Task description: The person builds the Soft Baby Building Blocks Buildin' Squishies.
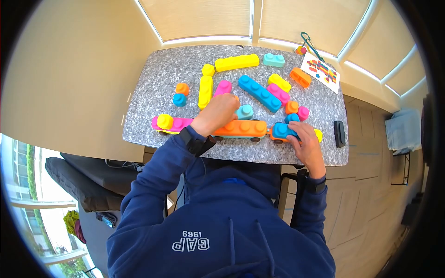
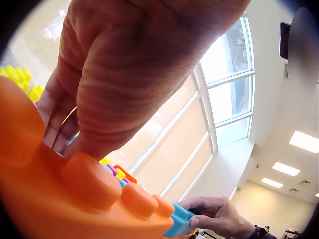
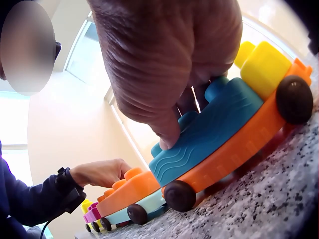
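My left hand [image 1: 218, 113] is over a long orange block [image 1: 245, 127] that sits on a light teal wheeled base. Its fingers curl down behind that block's studs, beside a pink block [image 1: 224, 87] and a teal block [image 1: 245, 111]; I cannot tell what they hold. A bit of orange shows past the knuckles. With thumb and fingers on either side, my right hand [image 1: 307, 146] grips a blue block [image 3: 209, 132] on an orange wheeled base [image 3: 239, 154]. A yellow block [image 3: 266, 69] stands at that base's end. Leftward, the row continues with a pink block [image 1: 181, 123] topped by a yellow one [image 1: 165, 121].
Yellow blocks [image 1: 237, 62], a long blue block [image 1: 259, 94] and pink blocks [image 1: 278, 95] lie farther back. A picture card [image 1: 321, 73] is at the back right. A black case [image 1: 340, 134] lies near the right edge of the granite-patterned table [image 1: 139, 125].
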### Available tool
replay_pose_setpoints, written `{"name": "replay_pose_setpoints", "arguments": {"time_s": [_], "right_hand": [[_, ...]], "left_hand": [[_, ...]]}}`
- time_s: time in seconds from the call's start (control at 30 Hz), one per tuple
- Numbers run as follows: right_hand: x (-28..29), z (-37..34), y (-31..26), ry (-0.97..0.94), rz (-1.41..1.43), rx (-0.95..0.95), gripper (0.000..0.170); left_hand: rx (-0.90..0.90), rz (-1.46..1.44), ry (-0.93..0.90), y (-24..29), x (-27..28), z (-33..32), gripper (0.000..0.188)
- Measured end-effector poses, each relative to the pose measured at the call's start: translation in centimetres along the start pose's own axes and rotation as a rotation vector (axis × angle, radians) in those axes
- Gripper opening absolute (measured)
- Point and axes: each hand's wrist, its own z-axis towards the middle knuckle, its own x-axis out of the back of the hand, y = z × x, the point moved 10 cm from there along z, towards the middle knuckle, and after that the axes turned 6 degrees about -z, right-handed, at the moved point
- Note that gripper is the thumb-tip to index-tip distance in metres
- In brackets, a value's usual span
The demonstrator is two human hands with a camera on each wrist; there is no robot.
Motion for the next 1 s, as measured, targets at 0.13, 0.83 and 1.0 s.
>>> {"name": "replay_pose_setpoints", "arguments": {"time_s": [0.13,0.83,1.0], "right_hand": [[0.0,-0.1,0.1,0.005,0.000,0.000,0.037],[-0.1,-0.1,-0.1,0.000,0.004,0.009,0.038],[-0.1,0.0,-0.2,0.001,0.001,0.004,0.037]], "left_hand": [[0.000,-0.005,-0.028,-0.3,-0.2,0.5,0.020],[0.162,0.026,-0.073,-3.3,13.7,-12.5,0.025],[0.145,0.024,-0.051,-3.1,13.9,-12.8,0.024]]}}
